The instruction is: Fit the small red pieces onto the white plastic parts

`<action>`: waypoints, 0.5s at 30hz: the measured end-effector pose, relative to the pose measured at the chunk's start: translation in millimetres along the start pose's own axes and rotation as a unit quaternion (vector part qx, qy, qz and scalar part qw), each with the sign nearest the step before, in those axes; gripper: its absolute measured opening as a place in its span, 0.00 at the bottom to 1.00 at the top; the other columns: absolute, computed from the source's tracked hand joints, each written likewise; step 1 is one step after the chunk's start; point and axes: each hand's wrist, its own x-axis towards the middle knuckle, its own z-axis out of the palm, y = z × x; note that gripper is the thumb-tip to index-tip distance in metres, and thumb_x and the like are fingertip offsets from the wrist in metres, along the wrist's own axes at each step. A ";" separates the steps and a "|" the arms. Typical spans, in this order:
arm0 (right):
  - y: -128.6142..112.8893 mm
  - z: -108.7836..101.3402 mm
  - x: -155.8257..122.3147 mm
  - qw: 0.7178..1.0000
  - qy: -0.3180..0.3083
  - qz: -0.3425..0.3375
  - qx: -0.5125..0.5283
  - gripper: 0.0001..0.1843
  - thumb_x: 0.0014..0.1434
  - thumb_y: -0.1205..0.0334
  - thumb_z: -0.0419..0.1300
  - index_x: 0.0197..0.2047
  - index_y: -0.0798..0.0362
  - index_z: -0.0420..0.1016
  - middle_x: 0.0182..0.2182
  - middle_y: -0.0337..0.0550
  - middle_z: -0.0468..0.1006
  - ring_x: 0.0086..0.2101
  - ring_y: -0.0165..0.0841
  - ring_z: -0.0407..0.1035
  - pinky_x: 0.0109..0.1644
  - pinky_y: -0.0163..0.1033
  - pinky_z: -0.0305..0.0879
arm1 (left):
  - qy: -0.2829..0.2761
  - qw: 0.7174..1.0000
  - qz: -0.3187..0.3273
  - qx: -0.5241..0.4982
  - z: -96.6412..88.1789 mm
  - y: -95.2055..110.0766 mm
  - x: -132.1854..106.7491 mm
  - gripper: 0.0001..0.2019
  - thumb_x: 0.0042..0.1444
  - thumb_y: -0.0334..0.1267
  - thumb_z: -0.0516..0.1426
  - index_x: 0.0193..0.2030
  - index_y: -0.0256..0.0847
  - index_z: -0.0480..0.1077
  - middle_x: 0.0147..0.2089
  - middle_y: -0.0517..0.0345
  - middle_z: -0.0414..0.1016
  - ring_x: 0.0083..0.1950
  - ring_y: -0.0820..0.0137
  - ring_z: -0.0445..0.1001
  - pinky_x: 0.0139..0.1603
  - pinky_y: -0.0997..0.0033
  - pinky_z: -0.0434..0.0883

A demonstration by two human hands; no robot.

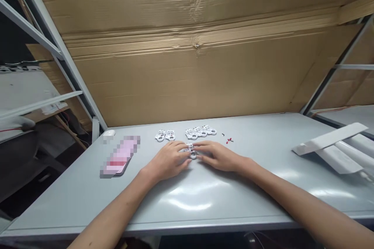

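Six white plastic parts [191,134] are on the grey table [257,155]; five lie in a row, two at left and three at right; the sixth part [190,148], with a ring, sits between both hands; left hand [166,159] and right hand [217,155] grip it by fingertips, half closed; light, even pressure suits so small part; some tiny red and black bits [229,140] lie near, too small for counting.

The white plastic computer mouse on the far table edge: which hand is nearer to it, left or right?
Left. The left hand is nearer, toward the table's middle from the white plastic computer mouse. The right hand is farther, beyond the left hand on the same side.
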 end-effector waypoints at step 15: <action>10.3 4.8 -5.2 0.996 0.010 0.073 -0.057 0.22 0.63 0.54 0.57 0.60 0.46 0.72 0.57 0.50 0.73 0.55 0.49 0.67 0.60 0.56 0.62 | -0.066 0.995 -0.071 0.017 0.9 -12.7 -4.1 0.14 0.65 0.44 0.54 0.52 0.40 0.71 0.51 0.48 0.75 0.52 0.57 0.73 0.55 0.57 0.68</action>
